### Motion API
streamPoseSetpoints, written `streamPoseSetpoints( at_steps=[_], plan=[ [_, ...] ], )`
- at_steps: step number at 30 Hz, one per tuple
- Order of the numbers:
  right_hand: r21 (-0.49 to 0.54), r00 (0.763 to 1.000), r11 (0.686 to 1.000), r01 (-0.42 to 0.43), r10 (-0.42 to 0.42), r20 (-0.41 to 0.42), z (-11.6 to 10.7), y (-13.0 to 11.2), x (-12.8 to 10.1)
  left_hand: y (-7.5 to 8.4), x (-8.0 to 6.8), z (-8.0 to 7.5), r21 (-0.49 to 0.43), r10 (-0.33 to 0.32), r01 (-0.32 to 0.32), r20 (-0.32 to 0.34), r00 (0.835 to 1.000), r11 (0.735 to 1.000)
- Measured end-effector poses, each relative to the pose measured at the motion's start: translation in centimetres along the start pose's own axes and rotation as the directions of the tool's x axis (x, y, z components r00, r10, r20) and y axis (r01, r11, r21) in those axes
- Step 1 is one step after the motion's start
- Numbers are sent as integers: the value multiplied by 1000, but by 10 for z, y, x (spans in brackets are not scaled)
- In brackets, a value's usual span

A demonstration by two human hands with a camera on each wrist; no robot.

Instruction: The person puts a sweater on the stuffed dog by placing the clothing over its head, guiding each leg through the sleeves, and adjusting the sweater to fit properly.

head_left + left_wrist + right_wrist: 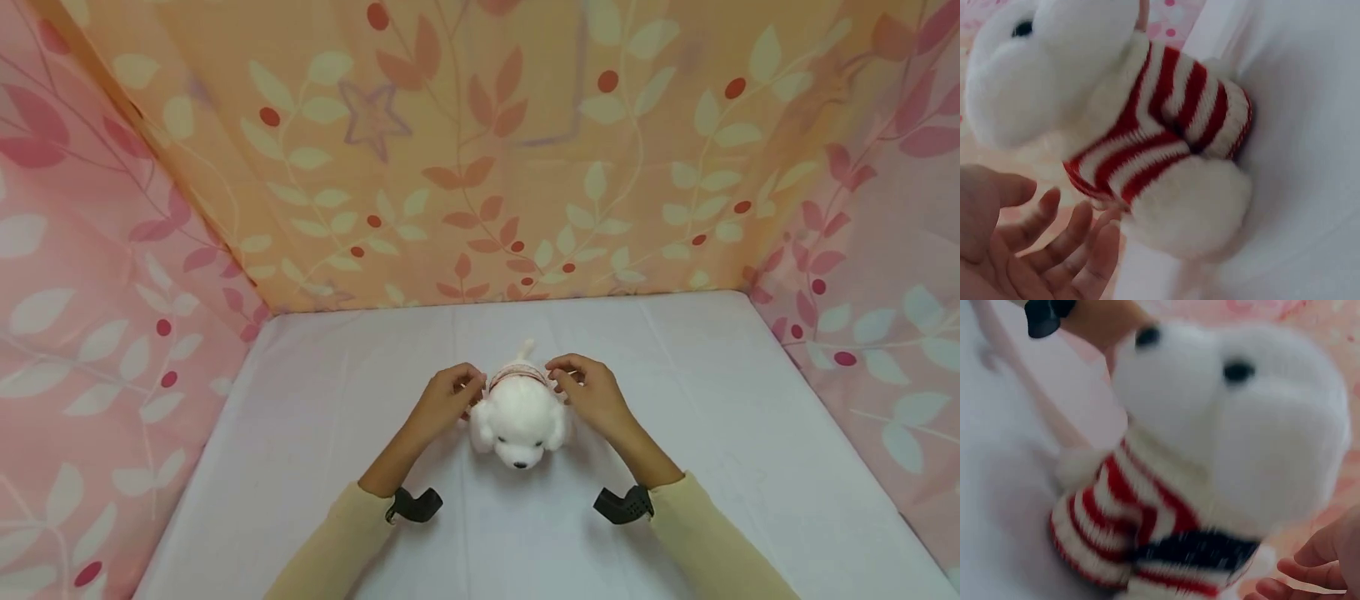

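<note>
Two cream sleeves point(330, 542) reach in from 6 o'clock across a white table point(750, 433) to a white plush dog point(519, 417) in a red-striped sweater at table centre, the left hand point(447, 398) at its 9 o'clock and the right hand point(588, 390) at its 3 o'clock, fingers curled against the sweater, with leaf-patterned fabric walls point(480, 150) beyond at 12 o'clock.

White cloth-covered table point(300, 467), creased, a white plush dog point(517, 417) on it — apparently standing — in a striped sweater
</note>
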State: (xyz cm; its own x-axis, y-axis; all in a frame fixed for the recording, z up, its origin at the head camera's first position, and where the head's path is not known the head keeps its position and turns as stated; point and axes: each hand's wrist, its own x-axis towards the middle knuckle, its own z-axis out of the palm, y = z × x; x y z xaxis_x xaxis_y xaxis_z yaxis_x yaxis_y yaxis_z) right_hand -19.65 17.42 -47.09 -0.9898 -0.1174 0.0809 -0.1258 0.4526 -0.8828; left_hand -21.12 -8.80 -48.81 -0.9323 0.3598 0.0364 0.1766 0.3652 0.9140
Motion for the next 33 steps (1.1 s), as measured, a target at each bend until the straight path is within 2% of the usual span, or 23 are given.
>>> streamPoseSetpoints(
  at_steps=[2, 4, 7, 10, 13, 16, 23, 26, 29, 31, 33],
  plan=[
    [48, 999, 998, -45, 44, 22, 0, 12, 6, -9, 7, -1, -69, -33, 35, 33, 999, 997],
    [88, 993, 990, -106, 101, 68, 0, 23, 9, -19, 12, -2, -138, -80, 93, 98, 992, 986],
    [140, 975, 971, -195, 177, 134, 1, 37, 13, -28, 17, -2, -240, -157, 204, 202, 967, 949],
    [167, 966, 958, -233, 209, 150, 1, 43, 14, -32, 19, -2, -296, -182, 252, 246, 952, 921],
    [177, 964, 957, -229, 199, 174, 1, 45, 15, -32, 21, -2, -304, -161, 244, 273, 948, 921],
    [205, 961, 952, -226, 183, 206, 1, 45, 15, -32, 22, -1, -323, -141, 229, 274, 951, 918],
    [307, 959, 921, -238, 174, 221, 1, 46, 14, -43, 22, -2, -504, -177, 293, 266, 948, 812],
    [307, 954, 913, -270, 210, 215, 4, 48, 15, -47, 23, -1, -476, -175, 274, 243, 954, 835],
    [320, 952, 900, -297, 255, 168, 8, 51, 17, -47, 24, 0, -433, -145, 211, 181, 973, 877],
    [303, 960, 911, -279, 251, 128, 9, 52, 18, -47, 25, 1, -414, -108, 158, 141, 984, 896],
    [250, 972, 941, -228, 207, 108, 10, 53, 18, -44, 25, 1, -347, -76, 110, 109, 991, 931]
  ],
)
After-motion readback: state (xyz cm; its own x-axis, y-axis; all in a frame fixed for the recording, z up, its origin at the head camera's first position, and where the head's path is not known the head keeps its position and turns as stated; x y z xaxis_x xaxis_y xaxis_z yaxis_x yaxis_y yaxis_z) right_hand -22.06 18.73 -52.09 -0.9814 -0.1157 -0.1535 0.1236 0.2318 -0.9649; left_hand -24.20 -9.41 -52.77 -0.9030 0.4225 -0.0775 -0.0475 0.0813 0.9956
